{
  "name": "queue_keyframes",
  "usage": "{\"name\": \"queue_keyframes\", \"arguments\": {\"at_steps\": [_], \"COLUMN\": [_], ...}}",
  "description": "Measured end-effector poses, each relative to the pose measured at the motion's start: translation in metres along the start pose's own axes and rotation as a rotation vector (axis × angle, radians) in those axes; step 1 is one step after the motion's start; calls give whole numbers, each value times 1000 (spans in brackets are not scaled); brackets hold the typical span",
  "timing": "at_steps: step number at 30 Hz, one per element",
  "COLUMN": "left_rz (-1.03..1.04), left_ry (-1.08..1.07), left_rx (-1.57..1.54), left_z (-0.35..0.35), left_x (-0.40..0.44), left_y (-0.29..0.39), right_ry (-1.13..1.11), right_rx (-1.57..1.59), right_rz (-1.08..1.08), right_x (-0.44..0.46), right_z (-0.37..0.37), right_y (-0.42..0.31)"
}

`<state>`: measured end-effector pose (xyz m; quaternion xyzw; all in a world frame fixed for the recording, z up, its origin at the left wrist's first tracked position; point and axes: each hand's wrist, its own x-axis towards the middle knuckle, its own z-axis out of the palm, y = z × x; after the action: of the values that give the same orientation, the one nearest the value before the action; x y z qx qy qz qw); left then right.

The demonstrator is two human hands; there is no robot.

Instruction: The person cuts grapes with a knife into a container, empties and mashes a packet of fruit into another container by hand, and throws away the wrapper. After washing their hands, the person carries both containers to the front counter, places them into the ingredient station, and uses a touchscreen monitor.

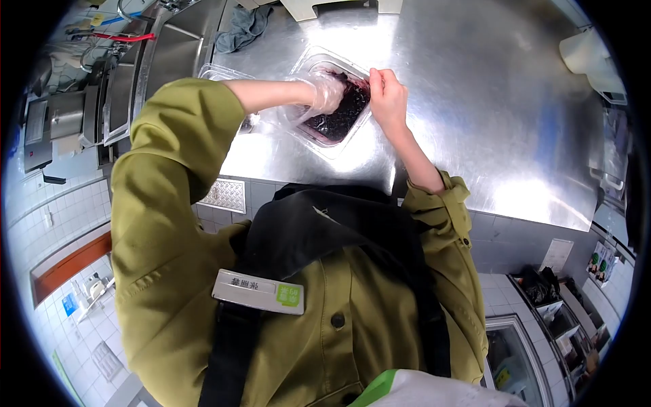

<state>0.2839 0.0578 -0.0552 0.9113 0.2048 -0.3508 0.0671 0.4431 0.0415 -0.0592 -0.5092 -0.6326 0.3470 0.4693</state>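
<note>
A clear rectangular plastic container [331,150] stands on the steel counter with a dark purple, wet, glossy mass [349,112] in it. My left hand [327,95] wears a loose clear plastic glove and reaches into the container from the left. Its fingers are down at the dark mass and mostly hidden, so their closing cannot be made out. My bare right hand [388,98] is closed at the container's right rim, fingers curled against the edge. Behind my left forearm shows part of another clear plastic container [220,72].
The steel counter [475,102] stretches to the right. A grey cloth [244,29] lies at the back left, beside a sink [178,47]. A pale appliance base [339,7] stands at the back. White containers [586,54] are at the far right.
</note>
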Motion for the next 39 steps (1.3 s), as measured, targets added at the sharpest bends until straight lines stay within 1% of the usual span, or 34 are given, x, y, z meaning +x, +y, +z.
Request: {"name": "queue_keyframes", "arguments": {"at_steps": [2, 3, 5, 7, 8, 11, 12, 15, 16, 19, 21, 23, 24, 27, 28, 31, 32, 33, 35, 36, 39], "left_rz": [263, 303, -153, -444, -585, -862, -621, -692, -788, -727, -741, -753, -767, -902, -839, -1032, -888, -895, -899, -650, -504], "left_ry": [-170, -268, -327, -280, -223, 88, 41, -81, -104, -69, 43, 156, 191, 409, 469, 505, 551, 486, 348, 327, 278], "left_rx": [195, 121, -496, -1597, -2145, -2468, -2574, -2046, -2021, -1890, -1779, -1669, -1739, -2037, -2035, -1742, -1526, -1619, -1799, -2034, -2547], "left_z": [-7, -11, -1, 5, 5, -10, -1, -35, -41, -34, -21, -23, -24, -2, -3, -12, 6, 20, 4, 7, 13], "left_x": [-8, -8, -9, -2, 1, -4, -16, -13, -9, -1, 8, 7, 3, 14, 9, -11, -12, -7, -16, -23, -9], "left_y": [0, 3, 11, 23, 27, 43, 41, 39, 38, 36, 36, 39, 40, 43, 42, 39, 31, 27, 23, 20, 17], "right_ry": [42, 63, 41, 32, 36, 36, 32, 26, 30, 24, 13, 4, 2, -12, -20, -14, -22, -29, -32, -30, -25], "right_rx": [-23, -35, -44, -42, -35, -14, -15, -2, 4, -81, -86, -85, -81, -97, -106, -37, -33, -30, -23, -20, -11], "right_rz": [-5, -8, -1, 12, 20, 52, 61, 49, 38, 57, 58, 54, 50, 46, 47, -9, -5, -1, -3, -9, -10], "right_x": [-1, -1, -2, -5, -6, -9, -9, -13, -13, -13, -13, -13, -12, -11, -11, -10, -10, -10, -10, -10, -10], "right_z": [2, 3, 3, 2, 4, 4, 4, 10, 12, 10, 10, 10, 10, 8, 7, 8, 8, 7, 7, 7, 7], "right_y": [2, 3, 0, -2, -1, -4, -4, 1, 3, 2, 3, 4, 5, 4, 3, 5, 5, 5, 4, 4, 3]}}
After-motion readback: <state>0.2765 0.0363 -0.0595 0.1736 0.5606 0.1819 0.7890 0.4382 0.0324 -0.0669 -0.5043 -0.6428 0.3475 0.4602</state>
